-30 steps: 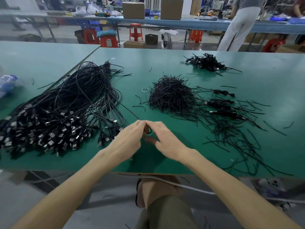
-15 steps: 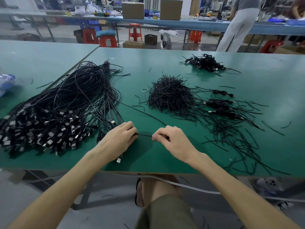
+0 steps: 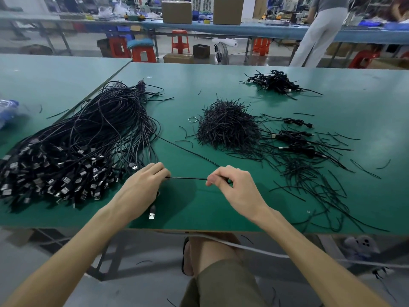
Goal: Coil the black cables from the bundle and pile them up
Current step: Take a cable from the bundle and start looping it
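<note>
At your far left a blue-and-clear plastic object (image 3: 6, 109) is cut off by the frame edge and too blurred to name. Next to it the big bundle of long black cables with silver-tipped USB plugs (image 3: 77, 151) lies fanned over the left part of the green table (image 3: 365, 107), plugs towards you.

Your left hand (image 3: 141, 189) sits just beside the bundle's near edge, knuckles up and fingers curled down round a single thin black cable (image 3: 188, 178); the grip itself is hidden under the hand. That cable's USB plug (image 3: 152, 214) pokes out below your wrist, close to the table's edge.

The cable runs taut and level to your right hand (image 3: 234, 189), which pinches it between thumb and forefinger with the other fingers bent in. Past the pinch it leads back across the table towards the bundle.

Further right lies a heap of short black wire ties (image 3: 228, 127), with loose ties strewn around a few coiled black cables (image 3: 296, 138). A small pile of coiled black cables (image 3: 274, 83) rests well beyond them; its separate coils are hard to make out.
</note>
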